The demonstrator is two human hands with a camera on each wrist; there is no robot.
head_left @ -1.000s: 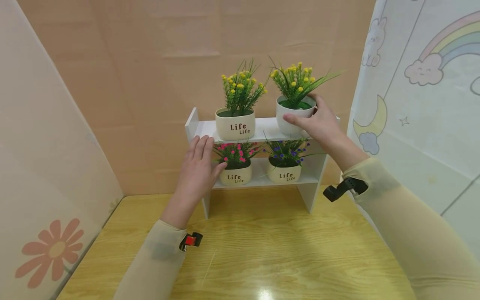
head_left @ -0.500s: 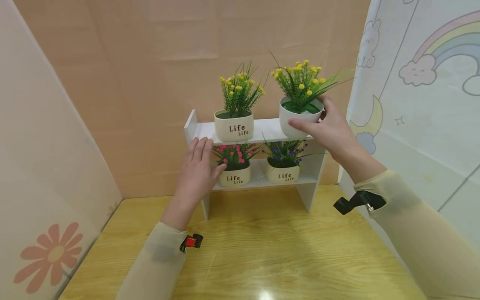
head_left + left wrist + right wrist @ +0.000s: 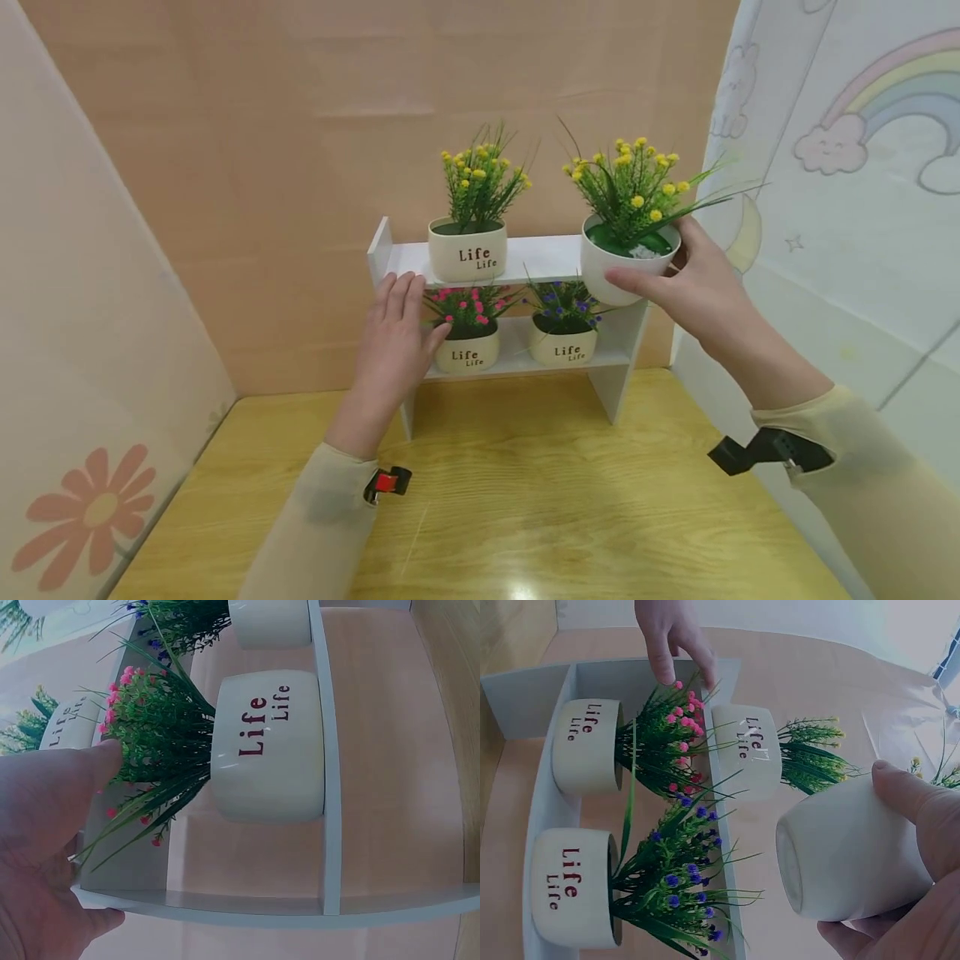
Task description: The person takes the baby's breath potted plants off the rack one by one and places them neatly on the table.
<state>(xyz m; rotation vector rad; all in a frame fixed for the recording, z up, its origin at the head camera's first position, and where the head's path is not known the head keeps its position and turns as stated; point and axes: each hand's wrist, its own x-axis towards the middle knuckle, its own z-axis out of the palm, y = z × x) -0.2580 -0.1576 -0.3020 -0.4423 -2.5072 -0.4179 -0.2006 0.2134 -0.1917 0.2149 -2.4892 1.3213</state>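
My right hand [image 3: 708,279] grips a white pot [image 3: 626,265] of yellow flowers, thumb across its front and fingers round its far side. In the right wrist view the plain pot [image 3: 855,847] is tilted, its base showing in front of the shelf's upper board. My left hand [image 3: 393,333] rests at the left end of the white two-tier shelf [image 3: 543,254], fingers straight over the top board and thumb lower, by the pink flowers. A cream "Life" pot [image 3: 467,252] of yellow flowers stands on the top tier.
On the lower tier stand a cream pot [image 3: 468,353] with pink flowers and another cream pot [image 3: 564,347] with purple-blue flowers. The shelf stands on a wood-grain table [image 3: 517,475]. Behind is a peach backdrop [image 3: 300,167], with a patterned white panel [image 3: 862,250] on the right.
My right hand has drawn the white pot off the top tier, to the right and toward me, and tilted it. The left hand has stayed on the shelf's left end.
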